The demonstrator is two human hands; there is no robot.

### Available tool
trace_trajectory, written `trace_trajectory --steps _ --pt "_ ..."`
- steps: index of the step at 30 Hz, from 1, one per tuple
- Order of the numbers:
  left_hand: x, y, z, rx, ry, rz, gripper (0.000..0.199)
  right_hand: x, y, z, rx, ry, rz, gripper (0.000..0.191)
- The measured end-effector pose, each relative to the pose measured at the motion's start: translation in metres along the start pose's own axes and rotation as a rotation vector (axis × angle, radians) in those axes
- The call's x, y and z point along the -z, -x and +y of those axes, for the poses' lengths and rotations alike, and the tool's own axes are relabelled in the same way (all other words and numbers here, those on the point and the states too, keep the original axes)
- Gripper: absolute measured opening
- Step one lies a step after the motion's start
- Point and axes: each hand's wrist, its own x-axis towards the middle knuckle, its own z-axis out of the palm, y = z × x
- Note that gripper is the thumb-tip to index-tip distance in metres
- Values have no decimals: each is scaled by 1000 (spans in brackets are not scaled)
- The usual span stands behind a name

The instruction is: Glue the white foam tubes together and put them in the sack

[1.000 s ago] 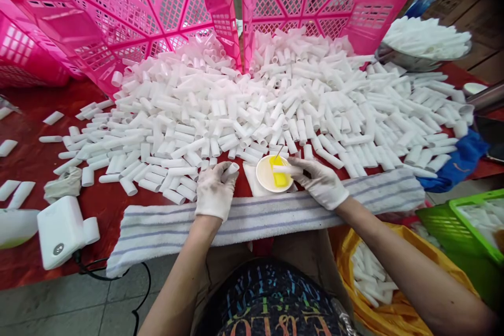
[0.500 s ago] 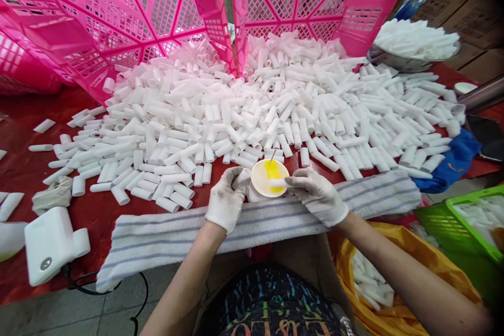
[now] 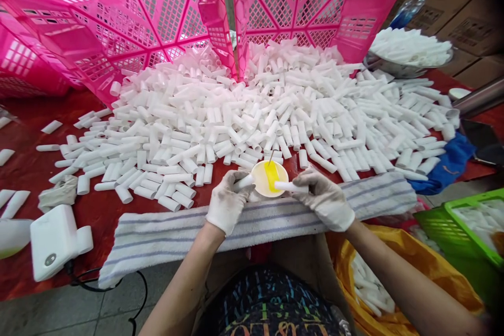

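Note:
My left hand (image 3: 228,202), in a white glove, holds a short white tube (image 3: 243,182) at the left edge of a small round dish (image 3: 260,182). The dish holds a bright yellow patch, and a thin stick stands up from it. My right hand (image 3: 326,199), also gloved, grips another white tube (image 3: 291,187) lying nearly level, its left end over the yellow patch. Behind the dish spreads a large heap of white tubes (image 3: 252,110). A striped towel (image 3: 189,233) lies in front, partly under my hands.
Pink crates (image 3: 293,2) stand behind the heap. A white device (image 3: 55,241) with a black cable sits at the left. At the right are a heaped metal bowl (image 3: 397,66), blue cloth (image 3: 449,165), a green basket (image 3: 441,231) and a yellow sack (image 3: 433,268).
My right hand has moved slightly right, showing more of its tube. The tube in my left hand now shows more and points toward the dish. The view has shifted slightly.

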Motion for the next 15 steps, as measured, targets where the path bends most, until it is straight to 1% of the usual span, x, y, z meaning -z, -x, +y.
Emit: trace_trajectory --steps 2,5,7,9,11,13,15 --pt "-5 4 4 -30 24 -53 27 1 0 -7 -125 -114 39 34" --pt "-14 9 8 -61 24 -120 28 0 -3 -17 -353 -289 28 46" --pt "-18 13 9 -86 -3 -148 29 -3 -6 -23 -402 -297 21 49" --pt "-18 16 12 -105 -24 -179 29 -5 -7 -28 -376 -212 31 46" --pt "-16 19 15 -116 -63 -223 28 -6 -6 -31 -308 -99 44 42" --pt "-13 21 20 -128 -111 -278 28 -7 -4 -35 -210 3 35 35" --pt "-12 21 23 -105 -147 -334 30 -6 0 -38 -57 135 -1 29"
